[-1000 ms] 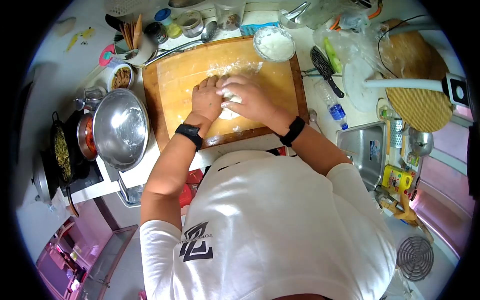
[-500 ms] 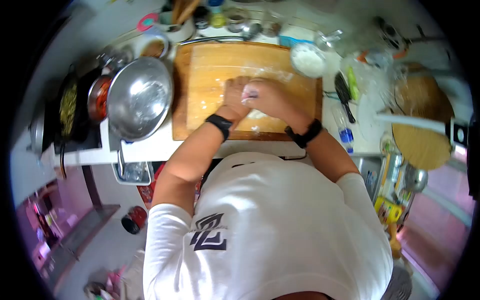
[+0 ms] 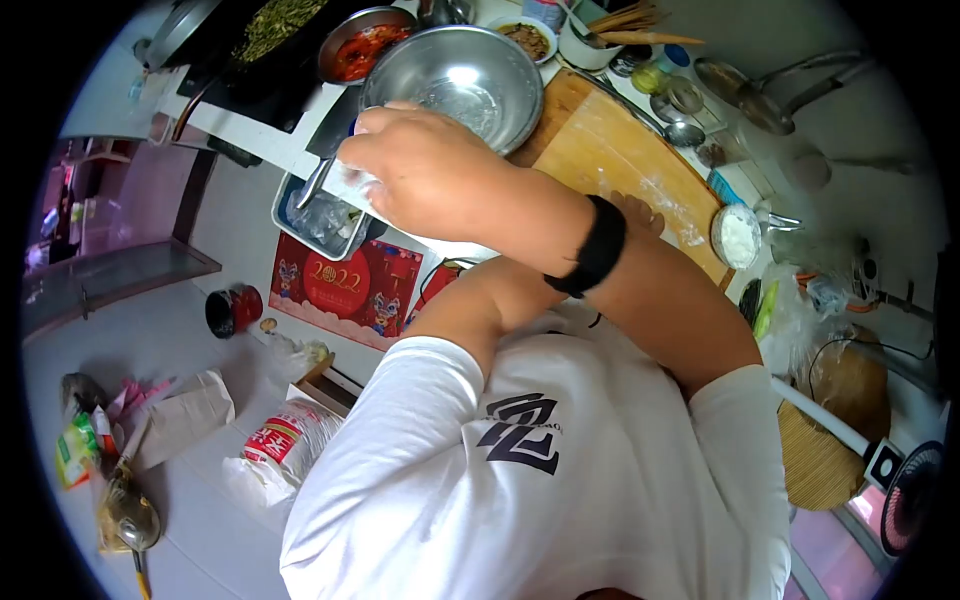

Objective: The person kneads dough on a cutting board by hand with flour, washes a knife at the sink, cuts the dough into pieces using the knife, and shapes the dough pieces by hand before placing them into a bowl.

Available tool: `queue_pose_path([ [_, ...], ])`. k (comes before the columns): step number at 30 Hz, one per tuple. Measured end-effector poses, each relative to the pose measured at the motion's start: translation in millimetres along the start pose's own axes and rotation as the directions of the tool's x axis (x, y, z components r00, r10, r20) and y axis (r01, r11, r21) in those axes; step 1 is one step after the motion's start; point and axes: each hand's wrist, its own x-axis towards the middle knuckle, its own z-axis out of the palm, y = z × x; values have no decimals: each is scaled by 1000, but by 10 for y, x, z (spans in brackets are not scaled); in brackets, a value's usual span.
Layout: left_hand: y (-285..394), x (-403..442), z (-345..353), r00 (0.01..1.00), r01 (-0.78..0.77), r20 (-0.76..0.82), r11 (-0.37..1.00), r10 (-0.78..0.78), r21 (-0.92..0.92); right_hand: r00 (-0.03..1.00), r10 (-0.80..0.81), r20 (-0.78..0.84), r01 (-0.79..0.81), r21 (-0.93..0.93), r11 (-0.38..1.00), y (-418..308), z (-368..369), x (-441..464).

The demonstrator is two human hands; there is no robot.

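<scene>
My right hand (image 3: pixel 425 165) reaches across my body to the left, over the counter edge in front of the steel bowl (image 3: pixel 520 95). Its fingers are curled in; a pale patch shows under them, and I cannot make out whether it is something held. Close by is a cleaver (image 3: pixel 318 182), its metal handle sticking out past the counter edge. My left hand (image 3: pixel 637 212) rests on the floury wooden board (image 3: pixel 600 140), fingers laid out on the wood. My right forearm hides much of that hand and the near part of the board.
A pan of red food (image 3: pixel 365 50) and a dark wok (image 3: pixel 280 30) stand at the left. Beyond the board are a spoon (image 3: pixel 684 134) and jars. A bowl of flour (image 3: pixel 737 237) sits at its right. Below the counter hangs a plastic-lined tray (image 3: pixel 320 235).
My right hand has left the board and swung left to the bowl and cleaver. My left hand stays on the board. The view has turned to the left.
</scene>
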Motion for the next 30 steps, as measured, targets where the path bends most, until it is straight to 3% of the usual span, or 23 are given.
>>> queue_pose_path([
  [2, 4, -17, -67, 1000, -8, 16, 1000, 7, 6, 982, 174, 69, -165, -122, 979, 10, 129, 36],
  [4, 36, -87, -188, 997, 34, 64, 999, -35, 16, 975, 201, 93, -191, -104, 976, 63, -108, -150],
  [5, -98, -57, 131, 1000, -7, -30, 967, 0, -253, 972, 213, 98, -203, -103, 974, 144, -277, -288],
  [6, -233, -13, 482, 992, -94, -124, 852, 35, -514, 968, 229, 101, -218, -109, 970, 219, -474, -450],
  [7, -371, 25, 804, 974, -204, -216, 684, 69, -700, 900, 419, 123, -420, -19, 907, 262, -705, -650],
  [8, -346, 95, 805, 959, -266, -262, 672, 109, -691, 791, 594, 150, -607, 63, 792, 294, -947, -886],
  [9, -323, 165, 794, 940, -326, -307, 657, 149, -680, 755, 651, 81, -645, -90, 759, 406, -1157, -1195],
  [10, -268, 113, 398, 945, -260, -302, 843, 122, -471, 717, 697, 1, -677, -236, 697, 517, -1329, -1548],
  [11, -238, 37, 142, 966, -228, -210, 876, 150, -425, 699, 714, -32, -696, -259, 669, 553, -1484, -1864],
  [12, -239, -47, 14, 979, -199, -112, 909, 169, -367, 644, 757, -113, -720, -424, 549, 572, -1595, -2171],
  [13, -251, -89, 99, 955, -272, -219, 891, 202, -365, 590, 782, -202, -725, -558, 403, 576, -1637, -2496],
  [14, -270, -105, 174, 919, -340, -323, 872, 227, -354, 574, 784, -237, -743, -554, 376, 614, -1569, -2924],
  [16, -258, -236, 106, 873, -427, -378, 859, 309, -284, 572, 789, -225, -776, -462, 430, 620, -1354, -3630],
  [18, -205, -449, 36, 824, -498, -420, 839, 379, -220, 636, 761, -127, -745, -359, 563, 91, -1157, -3442],
  [21, -133, -633, -10, 818, -535, -395, 805, 417, -257, 576, 767, -284, -803, -372, 465, -180, -653, -3576],
  [23, -105, -599, 5, 873, -457, -335, 836, 355, -305, 605, 635, -480, -785, -493, 375, -183, -363, -3688],
  [28, -241, 40, 146, 848, -496, -306, 852, 433, -168, 562, 627, -539, -805, -531, 265, 278, -731, -3675],
  [30, -245, 309, 92, 889, -420, -251, 900, 384, -112, 551, 635, -541, -803, -549, 229, 463, -990, -3646],
])
